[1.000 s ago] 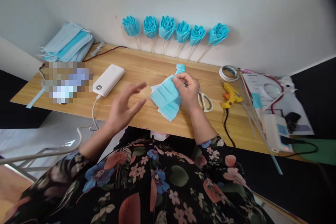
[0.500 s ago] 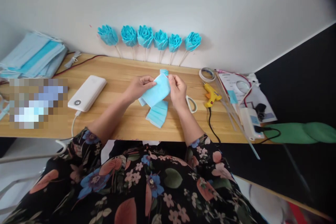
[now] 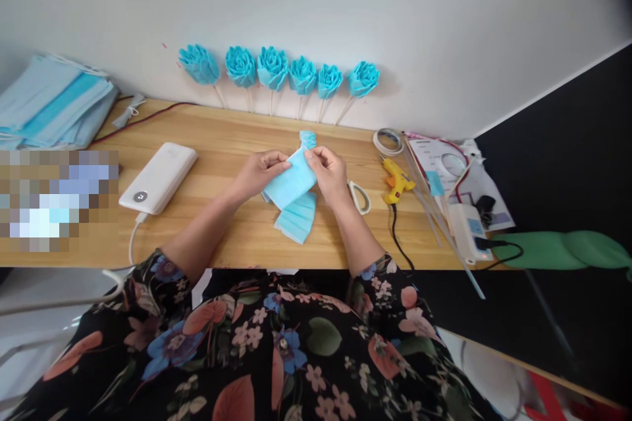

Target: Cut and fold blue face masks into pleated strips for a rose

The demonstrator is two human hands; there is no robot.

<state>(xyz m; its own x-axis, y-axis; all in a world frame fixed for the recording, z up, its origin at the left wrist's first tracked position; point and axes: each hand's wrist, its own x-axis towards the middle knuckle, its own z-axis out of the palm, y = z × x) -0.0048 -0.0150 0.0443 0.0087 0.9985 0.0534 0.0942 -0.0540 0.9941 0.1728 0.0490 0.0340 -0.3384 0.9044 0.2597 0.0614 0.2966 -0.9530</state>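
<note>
I hold a blue mask piece [image 3: 292, 179] between both hands just above the table [image 3: 232, 138], near its middle: my left hand [image 3: 261, 171] pinches its upper left edge with thumb and fingers closed on it, and my right hand [image 3: 330, 172] pinches the upper right corner the same way, so the piece hangs slanting between them. Directly under it, touching the wood, lies a small pile of more blue pieces [image 3: 299, 218], and just behind my right fingers a pleated blue scrap [image 3: 308, 139] stands out. Against the wall behind lean six blue roses [image 3: 272, 68] on thin sticks, in one row. I count one white power bank [image 3: 158, 168] to my left with its cable running off the near edge, one stack of blue masks [image 3: 52, 102] at the far left corner, one pair of scissors [image 3: 359, 196] touching the side of my right hand, one yellow glue gun [image 3: 396, 179] further right, and one roll of tape [image 3: 388, 140] behind it. The right end is crowded with papers, cords and long sticks; bare wood lies between the power bank and my left hand, and along the near edge in front of the pile.
</note>
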